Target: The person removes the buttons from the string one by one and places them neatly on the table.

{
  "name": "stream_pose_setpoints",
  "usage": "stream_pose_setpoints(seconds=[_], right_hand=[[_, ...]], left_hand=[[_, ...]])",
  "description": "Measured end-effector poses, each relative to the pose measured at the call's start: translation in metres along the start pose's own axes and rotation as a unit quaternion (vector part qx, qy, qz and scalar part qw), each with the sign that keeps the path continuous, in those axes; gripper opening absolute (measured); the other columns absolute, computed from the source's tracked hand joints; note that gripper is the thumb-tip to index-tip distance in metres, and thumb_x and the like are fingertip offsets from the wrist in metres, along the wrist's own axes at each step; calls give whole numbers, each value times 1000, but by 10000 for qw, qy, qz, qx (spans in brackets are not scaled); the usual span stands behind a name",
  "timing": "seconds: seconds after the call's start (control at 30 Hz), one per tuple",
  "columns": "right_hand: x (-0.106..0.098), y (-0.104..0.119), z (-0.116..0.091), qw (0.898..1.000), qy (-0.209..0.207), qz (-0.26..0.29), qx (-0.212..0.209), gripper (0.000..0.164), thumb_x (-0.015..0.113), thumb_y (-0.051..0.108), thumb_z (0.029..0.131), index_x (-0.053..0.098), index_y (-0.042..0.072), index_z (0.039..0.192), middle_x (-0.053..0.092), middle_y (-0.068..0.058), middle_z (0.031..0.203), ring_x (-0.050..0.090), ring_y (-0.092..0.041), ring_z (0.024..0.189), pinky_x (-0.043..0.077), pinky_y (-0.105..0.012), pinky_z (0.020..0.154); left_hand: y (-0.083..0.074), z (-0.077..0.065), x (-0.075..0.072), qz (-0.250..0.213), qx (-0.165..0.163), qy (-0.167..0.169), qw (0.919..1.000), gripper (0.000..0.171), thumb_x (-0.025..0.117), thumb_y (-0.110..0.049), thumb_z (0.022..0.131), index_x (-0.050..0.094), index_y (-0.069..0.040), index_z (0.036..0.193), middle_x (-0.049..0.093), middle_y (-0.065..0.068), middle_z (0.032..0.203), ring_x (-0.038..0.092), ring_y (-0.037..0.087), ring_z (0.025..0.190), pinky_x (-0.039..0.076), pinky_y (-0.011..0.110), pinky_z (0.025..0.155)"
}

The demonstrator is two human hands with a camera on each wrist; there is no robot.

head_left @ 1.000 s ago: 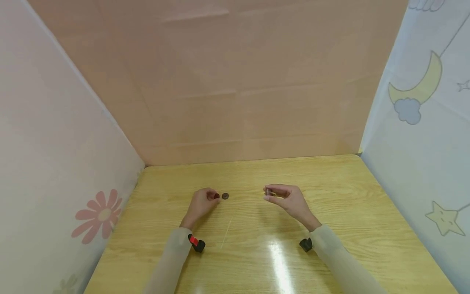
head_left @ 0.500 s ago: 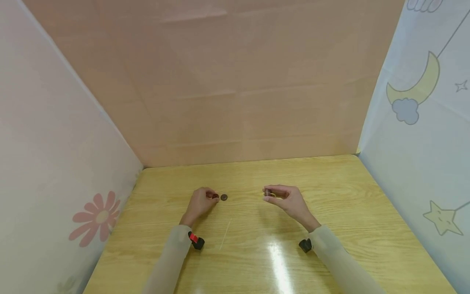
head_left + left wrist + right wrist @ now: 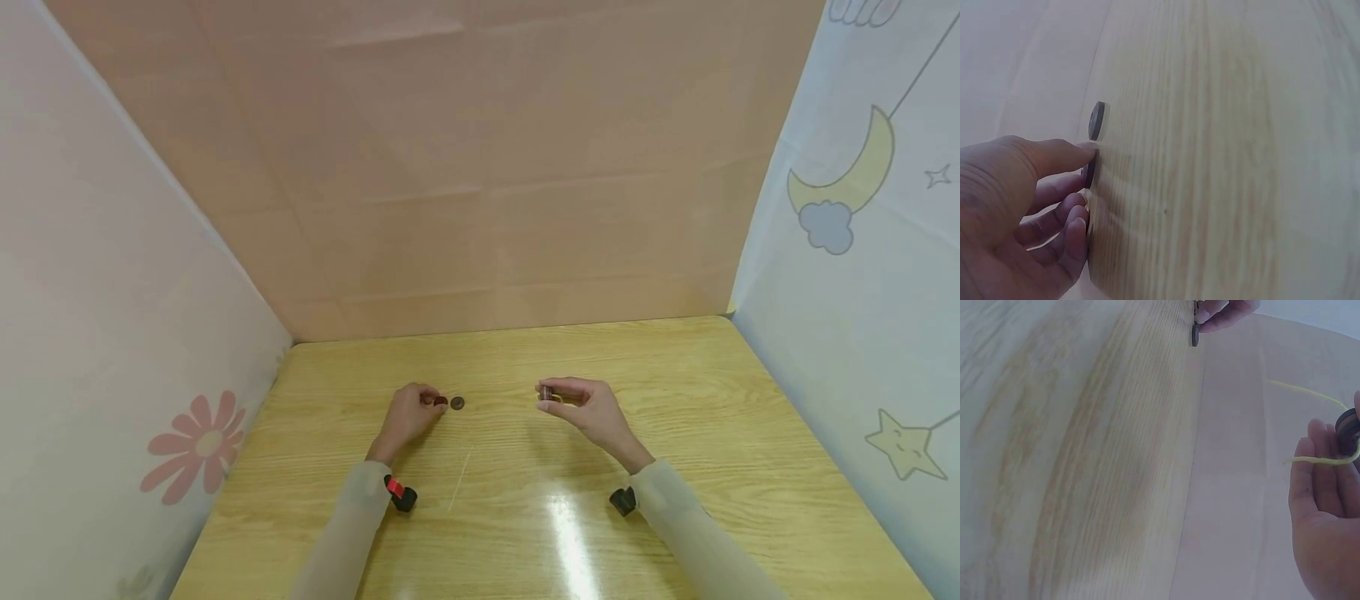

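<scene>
My left hand is at the tabletop left of the middle, its thumb and fingers pinching a dark red disc. In the left wrist view the thumb partly covers this disc. Just right of it, a second dark disc, round like a button, lies flat on the table. On the other side, my right hand is raised over the table and holds a short stack of dark discs between thumb and fingers. A yellow string hangs from this stack; its two ends stick out past the fingers.
Both hands work over a light wooden table. A brown sheet rises behind its back edge, and pale walls stand at left and right. A black wrist camera sits at the left sleeve, another black camera at the right.
The dark red disc at my left fingertips looks flatter than a second ago. Both hands stay nearly in place; the whole view has shifted slightly.
</scene>
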State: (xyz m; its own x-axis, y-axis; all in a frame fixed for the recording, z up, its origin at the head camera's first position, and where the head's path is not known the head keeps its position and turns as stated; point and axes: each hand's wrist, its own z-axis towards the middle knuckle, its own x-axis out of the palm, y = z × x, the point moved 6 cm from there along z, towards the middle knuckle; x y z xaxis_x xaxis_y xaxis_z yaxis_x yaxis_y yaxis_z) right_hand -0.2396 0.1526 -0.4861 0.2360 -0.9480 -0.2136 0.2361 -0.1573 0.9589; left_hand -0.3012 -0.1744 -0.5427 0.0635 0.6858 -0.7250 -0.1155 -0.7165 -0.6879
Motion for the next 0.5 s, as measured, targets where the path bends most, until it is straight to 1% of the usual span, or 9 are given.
stream_pose_setpoints(seconds=[0.13, 0.23, 0.3, 0.4, 0.5], right_hand=[[0, 1, 0, 10000, -3, -31, 21, 42, 79, 19, 95, 71, 5, 134, 73, -22, 130, 74, -1, 108, 59, -19, 94], [0, 2, 0, 10000, 18, -16, 30, 42, 79, 19, 95, 71, 4, 134, 72, -26, 131, 74, -1, 109, 58, -18, 94], [0, 3, 0, 10000, 36, -12, 4, 41, 79, 19, 95, 72, 5, 133, 70, -30, 131, 73, 0, 109, 59, -18, 94], [0, 5, 0, 10000, 64, -56, -10, 40, 79, 19, 95, 73, 9, 133, 72, -26, 131, 73, 0, 111, 59, -19, 94], [-1, 7, 0, 9999, 81, -61, 31, 40, 80, 20, 94, 73, 10, 133, 74, -20, 131, 73, 0, 112, 60, -21, 94]], left_hand=[[-1, 0, -1, -8, 19, -17, 10000, 26, 83, -20, 91, 78, -5, 112, 75, 11, 107, 68, 23, 95, 59, 44, 85], [-3, -2, -2, 44, 48, -40, 10000, 31, 83, -21, 92, 76, -3, 117, 74, 13, 109, 68, 24, 96, 59, 44, 85], [-5, -3, -4, 11, 60, -115, 9999, 35, 81, -23, 93, 75, -2, 120, 73, 14, 111, 67, 24, 96, 59, 44, 85], [-10, -4, -9, -187, 60, -279, 9994, 37, 79, -27, 96, 74, -3, 124, 71, 15, 116, 65, 24, 97, 58, 43, 85], [-20, -5, -13, -430, 217, -395, 9981, 35, 77, -26, 97, 74, -4, 124, 70, 16, 118, 64, 25, 96, 58, 41, 82]])
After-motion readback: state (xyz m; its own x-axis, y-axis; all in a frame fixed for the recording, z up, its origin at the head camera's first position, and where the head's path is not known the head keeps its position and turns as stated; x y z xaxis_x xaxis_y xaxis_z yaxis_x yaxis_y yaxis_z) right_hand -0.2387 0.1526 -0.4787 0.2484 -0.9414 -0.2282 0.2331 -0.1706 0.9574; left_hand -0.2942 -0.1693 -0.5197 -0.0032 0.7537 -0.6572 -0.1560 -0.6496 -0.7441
